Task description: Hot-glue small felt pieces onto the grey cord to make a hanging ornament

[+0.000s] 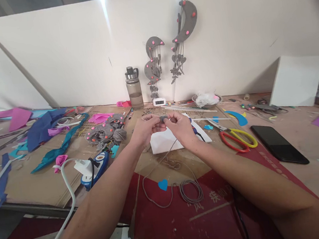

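Observation:
A small grey piece [163, 118] is pinched between my left hand [146, 129] and my right hand [180, 128], above a white sheet [162, 141]. Both hands have their fingers closed on it; its exact shape is too small to tell. Grey cord [191, 192] runs down from the hands and lies in a loose coil on the red board. A blue heart [163, 185] lies left of the coil. Left of my left hand is a pile of grey pieces with pink dots [100, 133].
Scissors [238, 139] and a black phone [279, 144] lie to the right. A bottle [134, 89] and small clock [159, 102] stand at the back. A power strip [98, 168] with a white cable sits at left. Grey moon ornaments [190, 22] hang on the white panel.

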Demonstrator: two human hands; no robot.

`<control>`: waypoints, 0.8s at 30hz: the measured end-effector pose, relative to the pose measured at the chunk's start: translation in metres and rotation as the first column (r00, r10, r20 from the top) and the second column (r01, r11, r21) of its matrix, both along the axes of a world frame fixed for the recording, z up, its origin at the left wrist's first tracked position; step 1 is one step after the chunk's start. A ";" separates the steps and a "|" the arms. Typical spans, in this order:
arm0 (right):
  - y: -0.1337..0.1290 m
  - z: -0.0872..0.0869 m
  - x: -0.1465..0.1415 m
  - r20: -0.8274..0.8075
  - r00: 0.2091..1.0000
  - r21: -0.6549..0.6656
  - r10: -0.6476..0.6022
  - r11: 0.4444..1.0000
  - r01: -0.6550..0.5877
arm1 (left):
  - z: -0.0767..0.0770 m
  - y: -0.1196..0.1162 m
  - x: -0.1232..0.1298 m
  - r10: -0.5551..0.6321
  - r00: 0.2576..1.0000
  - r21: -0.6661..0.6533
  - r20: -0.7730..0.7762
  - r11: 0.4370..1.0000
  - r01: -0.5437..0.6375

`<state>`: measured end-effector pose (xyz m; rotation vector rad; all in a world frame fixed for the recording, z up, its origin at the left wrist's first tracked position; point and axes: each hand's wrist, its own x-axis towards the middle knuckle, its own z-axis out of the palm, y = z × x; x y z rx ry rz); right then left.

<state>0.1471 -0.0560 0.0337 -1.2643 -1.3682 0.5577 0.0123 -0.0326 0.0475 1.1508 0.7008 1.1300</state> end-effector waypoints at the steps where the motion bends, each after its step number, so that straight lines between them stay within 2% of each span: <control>1: 0.000 0.000 0.000 -0.001 1.000 -0.001 0.003 1.000 -0.003 | 0.000 0.000 0.000 0.009 1.000 0.006 -0.016 1.000 -0.009; 7: 0.000 -0.001 -0.001 0.007 1.000 0.000 0.022 1.000 -0.022 | -0.003 0.001 0.004 0.115 0.990 0.057 -0.083 0.992 -0.110; 16: 0.000 0.000 0.003 -0.001 0.994 0.001 0.111 0.994 -0.111 | -0.004 0.004 0.002 0.167 0.981 0.041 -0.097 0.986 -0.163; 19: 0.001 0.001 0.003 0.004 0.996 0.001 0.092 0.996 -0.092 | -0.003 0.004 0.001 0.130 0.988 0.020 -0.087 0.991 -0.129; 24: 0.003 0.001 0.003 -0.027 0.998 -0.042 0.056 0.997 -0.058 | 0.000 0.004 -0.004 -0.031 0.999 -0.006 -0.016 1.000 0.031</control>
